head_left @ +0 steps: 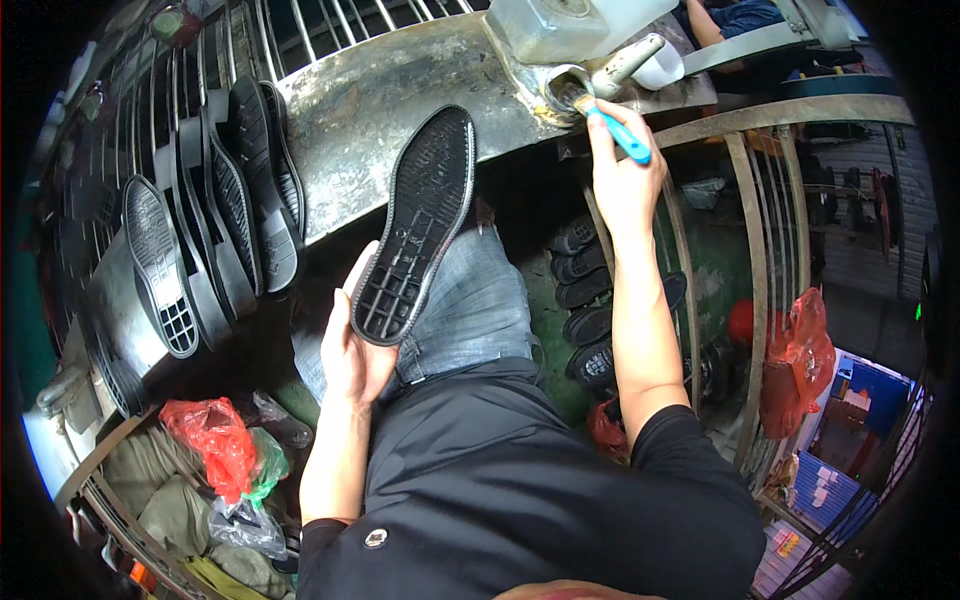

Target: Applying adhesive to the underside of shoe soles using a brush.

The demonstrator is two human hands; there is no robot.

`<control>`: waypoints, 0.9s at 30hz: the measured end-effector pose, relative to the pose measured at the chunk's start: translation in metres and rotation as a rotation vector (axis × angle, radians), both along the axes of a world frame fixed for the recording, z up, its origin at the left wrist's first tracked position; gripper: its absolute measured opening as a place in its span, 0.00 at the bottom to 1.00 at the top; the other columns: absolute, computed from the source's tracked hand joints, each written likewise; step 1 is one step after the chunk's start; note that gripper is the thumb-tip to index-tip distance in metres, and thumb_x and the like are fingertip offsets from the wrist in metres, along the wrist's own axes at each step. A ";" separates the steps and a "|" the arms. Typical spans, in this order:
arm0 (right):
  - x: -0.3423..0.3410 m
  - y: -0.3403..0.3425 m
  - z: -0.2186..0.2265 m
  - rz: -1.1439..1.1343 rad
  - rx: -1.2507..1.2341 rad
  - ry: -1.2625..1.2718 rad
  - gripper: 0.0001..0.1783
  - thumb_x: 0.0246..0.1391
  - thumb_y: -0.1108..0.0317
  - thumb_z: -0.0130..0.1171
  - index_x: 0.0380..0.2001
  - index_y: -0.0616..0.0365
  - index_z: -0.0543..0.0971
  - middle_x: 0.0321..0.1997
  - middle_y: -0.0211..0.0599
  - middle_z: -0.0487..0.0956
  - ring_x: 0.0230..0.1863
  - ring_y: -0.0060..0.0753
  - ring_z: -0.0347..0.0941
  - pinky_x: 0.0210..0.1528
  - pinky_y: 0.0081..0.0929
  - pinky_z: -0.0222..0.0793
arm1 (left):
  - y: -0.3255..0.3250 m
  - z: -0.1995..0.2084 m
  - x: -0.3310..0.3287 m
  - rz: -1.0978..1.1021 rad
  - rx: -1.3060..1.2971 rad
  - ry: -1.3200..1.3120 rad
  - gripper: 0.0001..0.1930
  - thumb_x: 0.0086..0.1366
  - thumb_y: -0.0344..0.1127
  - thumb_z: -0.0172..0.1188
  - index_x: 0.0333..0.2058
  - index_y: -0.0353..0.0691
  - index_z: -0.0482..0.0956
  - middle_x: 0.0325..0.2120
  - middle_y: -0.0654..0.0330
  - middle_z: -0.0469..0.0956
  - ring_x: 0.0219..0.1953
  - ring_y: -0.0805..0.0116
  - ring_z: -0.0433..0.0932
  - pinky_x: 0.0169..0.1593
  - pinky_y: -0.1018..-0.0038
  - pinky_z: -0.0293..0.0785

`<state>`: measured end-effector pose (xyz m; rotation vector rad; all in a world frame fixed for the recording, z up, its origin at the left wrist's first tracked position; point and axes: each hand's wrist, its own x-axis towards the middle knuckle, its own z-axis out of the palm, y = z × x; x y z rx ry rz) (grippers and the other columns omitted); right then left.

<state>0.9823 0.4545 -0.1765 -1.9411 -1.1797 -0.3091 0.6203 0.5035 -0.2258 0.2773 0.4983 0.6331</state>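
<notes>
My left hand (355, 345) grips a black shoe sole (415, 220) by its heel end, the gridded inner side turned up. The sole is tilted, its toe end pointing away from me over the edge of the metal worktop (370, 110). To the right, my right hand (628, 165) is closed around a brush with a blue handle (632, 142). The brush's bristle end sits in the mouth of a small glue-crusted pot (566, 88); what is inside the pot is hard to make out.
More black soles (255, 190) lean in a row at the left. A translucent plastic container (550, 30) and a pale cylindrical handle (628, 64) are by the pot. Below right, several dark shoes or soles (590, 325) stand beside a metal rack (755, 250). Red bags (215, 440) lie lower left.
</notes>
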 end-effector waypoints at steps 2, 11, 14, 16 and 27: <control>-0.004 0.001 -0.001 0.020 -0.005 -0.077 0.08 0.66 0.70 0.70 0.45 0.60 0.85 0.42 0.43 0.89 0.46 0.47 0.85 0.51 0.42 0.79 | 0.002 -0.006 -0.001 0.039 -0.070 -0.024 0.36 0.86 0.60 0.36 0.80 0.41 0.56 0.78 0.50 0.63 0.77 0.51 0.66 0.79 0.49 0.63; -0.125 0.021 -0.061 0.347 0.081 0.249 0.11 0.62 0.68 0.72 0.46 0.57 0.88 0.40 0.36 0.86 0.46 0.44 0.83 0.68 0.52 0.70 | 0.002 -0.019 0.004 0.078 -0.248 -0.121 0.37 0.85 0.64 0.36 0.80 0.47 0.59 0.77 0.54 0.66 0.78 0.55 0.65 0.81 0.46 0.57; -0.155 0.002 -0.061 0.492 0.119 0.091 0.13 0.59 0.66 0.73 0.46 0.58 0.88 0.42 0.38 0.84 0.48 0.48 0.82 0.68 0.58 0.70 | 0.003 -0.019 0.003 0.091 -0.260 -0.145 0.38 0.84 0.65 0.37 0.80 0.46 0.59 0.77 0.53 0.65 0.78 0.54 0.65 0.81 0.46 0.57; -0.178 -0.012 -0.061 0.557 0.129 0.117 0.15 0.56 0.65 0.74 0.45 0.58 0.87 0.41 0.40 0.83 0.47 0.49 0.81 0.68 0.59 0.70 | 0.002 -0.023 0.002 0.099 -0.278 -0.167 0.38 0.84 0.65 0.37 0.80 0.46 0.58 0.77 0.52 0.65 0.78 0.54 0.65 0.80 0.45 0.57; -0.135 -0.002 0.005 0.643 -0.283 0.637 0.10 0.66 0.66 0.69 0.35 0.61 0.83 0.31 0.39 0.85 0.33 0.42 0.84 0.42 0.35 0.79 | 0.007 -0.012 0.002 0.065 -0.125 -0.068 0.33 0.87 0.54 0.38 0.79 0.40 0.59 0.73 0.50 0.71 0.74 0.54 0.71 0.77 0.55 0.66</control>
